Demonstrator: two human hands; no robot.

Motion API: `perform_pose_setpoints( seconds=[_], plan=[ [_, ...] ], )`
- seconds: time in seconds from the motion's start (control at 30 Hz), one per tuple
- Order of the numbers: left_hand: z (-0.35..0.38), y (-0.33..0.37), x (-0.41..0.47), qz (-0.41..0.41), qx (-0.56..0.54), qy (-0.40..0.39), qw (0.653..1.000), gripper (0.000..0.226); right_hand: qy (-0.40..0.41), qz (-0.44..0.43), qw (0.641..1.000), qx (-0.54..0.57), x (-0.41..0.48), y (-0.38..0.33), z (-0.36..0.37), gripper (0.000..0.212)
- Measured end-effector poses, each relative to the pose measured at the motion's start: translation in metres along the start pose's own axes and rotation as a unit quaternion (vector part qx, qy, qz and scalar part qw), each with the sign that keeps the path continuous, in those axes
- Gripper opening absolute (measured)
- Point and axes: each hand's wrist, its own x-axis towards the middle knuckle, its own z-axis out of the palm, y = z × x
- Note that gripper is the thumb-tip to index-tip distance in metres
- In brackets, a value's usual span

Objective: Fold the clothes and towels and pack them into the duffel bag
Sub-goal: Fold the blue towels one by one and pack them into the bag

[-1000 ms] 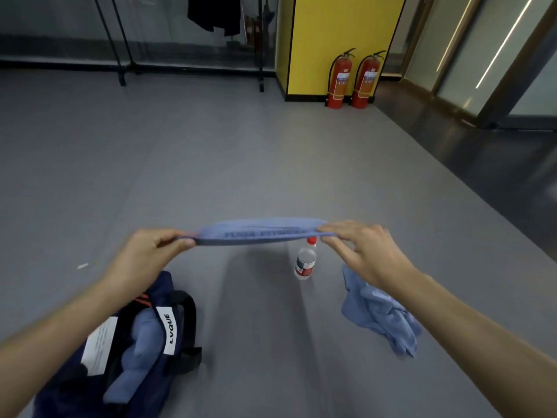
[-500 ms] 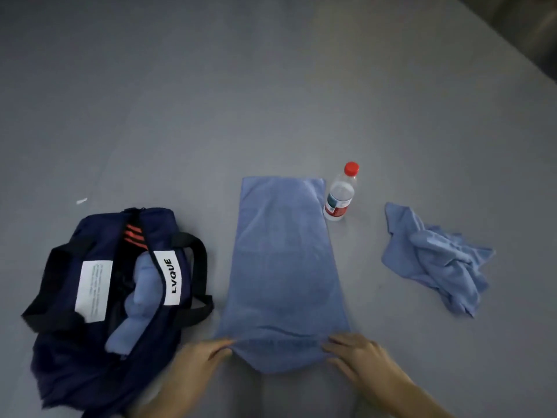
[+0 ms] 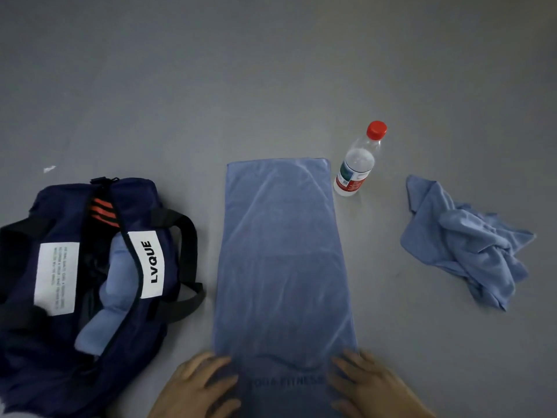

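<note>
Flat rectangular terry towel (image 3: 283,257), hands (image 3: 199,384) (image 3: 364,384) pressing near corners

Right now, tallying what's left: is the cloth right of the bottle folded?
No. The cloth lies crumpled in a loose heap.

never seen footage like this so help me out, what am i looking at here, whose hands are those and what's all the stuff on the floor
There is no machine here. A person wears a camera on the head, looking down at their own bare hands. The left hand and right hand rest flat on the near corners of a blue towel spread on the grey floor; neither grips anything. To the left sits an open navy duffel bag with a rolled blue towel already inside. Right of the spread towel stand a red-capped water bottle and, farther right, a crumpled blue cloth not yet folded.
</note>
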Motion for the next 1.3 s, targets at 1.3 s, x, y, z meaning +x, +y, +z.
perform_pose_setpoints(
  seconds=[1.3],
  plan=[
    [-0.224, -0.178, 0.343, -0.22, -0.136, 0.293, 0.921, 0.01, 0.153, 0.196, 0.954, 0.17, 0.377, 0.211, -0.194, 0.067]
  ],
)
